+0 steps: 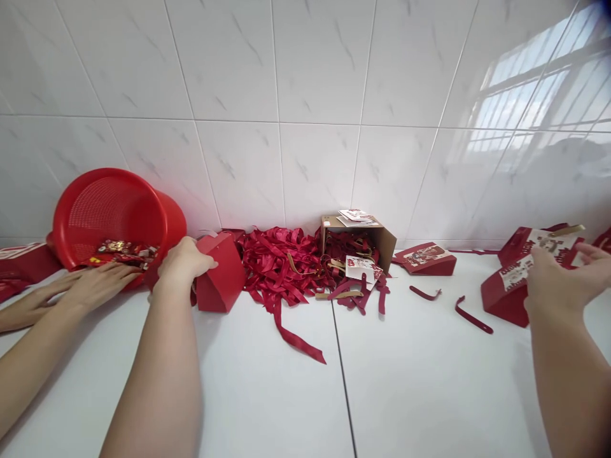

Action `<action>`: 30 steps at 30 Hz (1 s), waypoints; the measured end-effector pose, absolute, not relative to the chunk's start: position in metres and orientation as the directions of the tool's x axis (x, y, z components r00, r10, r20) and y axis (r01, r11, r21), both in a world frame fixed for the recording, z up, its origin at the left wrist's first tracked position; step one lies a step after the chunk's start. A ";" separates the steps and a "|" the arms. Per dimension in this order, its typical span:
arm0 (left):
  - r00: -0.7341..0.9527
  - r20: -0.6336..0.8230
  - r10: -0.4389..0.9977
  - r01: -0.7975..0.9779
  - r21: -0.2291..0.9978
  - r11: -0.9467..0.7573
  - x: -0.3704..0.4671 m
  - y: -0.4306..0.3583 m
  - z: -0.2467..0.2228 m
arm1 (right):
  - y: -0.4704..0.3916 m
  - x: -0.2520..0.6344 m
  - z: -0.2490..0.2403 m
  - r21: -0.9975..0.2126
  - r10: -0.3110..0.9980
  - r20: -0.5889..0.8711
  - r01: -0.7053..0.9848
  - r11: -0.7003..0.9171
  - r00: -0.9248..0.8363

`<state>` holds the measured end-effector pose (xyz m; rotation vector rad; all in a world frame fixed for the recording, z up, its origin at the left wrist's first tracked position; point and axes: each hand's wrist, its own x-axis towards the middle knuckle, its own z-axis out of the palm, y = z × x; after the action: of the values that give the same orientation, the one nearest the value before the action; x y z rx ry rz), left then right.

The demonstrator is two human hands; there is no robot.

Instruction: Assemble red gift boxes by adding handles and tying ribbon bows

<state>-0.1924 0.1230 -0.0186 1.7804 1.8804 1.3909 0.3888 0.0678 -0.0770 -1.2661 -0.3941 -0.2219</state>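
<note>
My left hand (pixel 184 264) is closed at the left side of a red folded paper gift box (pixel 223 277), its thumb lying against the box. The fingers on the far side are partly hidden. At the right edge my right hand (pixel 558 280) has its fingers apart. It is close to a dark red gift box (pixel 506 289) with a printed white label and covers part of it; whether it touches the box, I cannot tell. Another similar box (pixel 520 242) lies just behind that one.
Another person's hands (pixel 95 286) reach toward wrapped sweets in a tipped red basket (pixel 167 210). Red ribbons (pixel 281 261) are heaped beside a cardboard box (pixel 386 238) holding dark red straps and cards. Loose straps (pixel 472 316) and a labelled box (pixel 429 259) lie on the white table (pixel 267 407).
</note>
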 end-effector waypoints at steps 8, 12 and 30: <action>-0.120 0.411 0.904 0.409 0.850 -0.332 -0.101 0.062 0.030 | 0.034 0.261 -0.031 -0.640 0.385 0.706 0.303 0.706 0.595; 0.215 0.381 0.899 0.256 0.867 -0.428 -0.054 0.037 0.026 | 0.022 0.189 -0.044 -0.701 0.664 0.713 0.200 0.684 0.224; 0.362 0.376 0.853 -0.288 0.915 -0.281 0.005 0.025 -0.005 | -0.004 0.163 -0.038 -0.848 0.895 0.417 -0.287 0.446 0.158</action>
<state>0.0049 0.0248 -0.0046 1.4468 0.5449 1.2182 0.1632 -0.0042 -0.0384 -0.6927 -1.0940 0.9492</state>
